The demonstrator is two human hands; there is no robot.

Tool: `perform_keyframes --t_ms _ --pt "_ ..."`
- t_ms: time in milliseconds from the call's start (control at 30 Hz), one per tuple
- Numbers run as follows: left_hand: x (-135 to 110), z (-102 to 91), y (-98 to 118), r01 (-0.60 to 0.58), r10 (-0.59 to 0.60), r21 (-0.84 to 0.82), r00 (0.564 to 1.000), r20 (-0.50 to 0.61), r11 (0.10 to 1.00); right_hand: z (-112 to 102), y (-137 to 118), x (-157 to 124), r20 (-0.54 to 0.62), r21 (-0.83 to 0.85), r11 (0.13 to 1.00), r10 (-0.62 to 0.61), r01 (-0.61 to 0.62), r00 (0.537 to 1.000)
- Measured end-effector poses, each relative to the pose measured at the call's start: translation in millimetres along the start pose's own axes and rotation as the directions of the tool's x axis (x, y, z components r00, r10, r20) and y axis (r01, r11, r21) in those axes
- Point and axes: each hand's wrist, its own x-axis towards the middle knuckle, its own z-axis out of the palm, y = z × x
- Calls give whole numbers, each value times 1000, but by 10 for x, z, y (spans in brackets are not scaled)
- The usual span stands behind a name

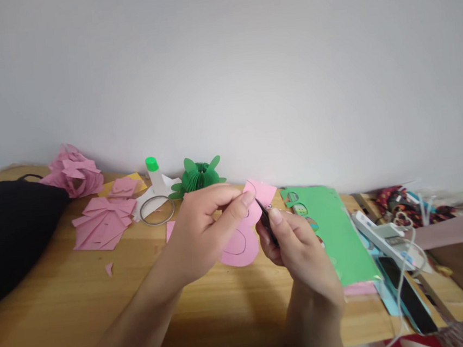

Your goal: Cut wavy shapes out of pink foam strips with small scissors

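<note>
Left hand pinching the pink paper between thumb and fingers, curved lines drawn on it; paper sits between the hands, above the wooden table; right hand wrapped round a dark tool, probably scissors, mostly covered by the grip; tip at the paper; green pleated ornament behind left hand; green sheet beside right.

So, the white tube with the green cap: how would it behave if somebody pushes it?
The white tube would probably tip over, since it stands upright, tall and narrow. Once down, it may roll, because its body looks round.
</note>
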Motion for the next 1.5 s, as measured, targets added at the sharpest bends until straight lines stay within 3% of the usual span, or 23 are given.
perform_keyframes --t_ms 267,833,1067,1233,1500 --pt "38 -7 45 128 -122 -103 990 65 986 11 -22 -6 -16 -2 999 39 -39 999" --pt "20 52 7 210 -198 -146 976 94 967 26 21 12 -47 107 993 62 -57 997" --pt "17 79 18 178 -171 -201 984 50 963 25 45 0 -66 72 996 61 -56 996" --pt "10 82 1 192 -172 -330 981 90 924 19 14 0 -95 -25 999 32 -35 995" --pt "17 62 31 177 -153 -305 983 103 936 22 5 3 -141 -49 998 26 -33 990"
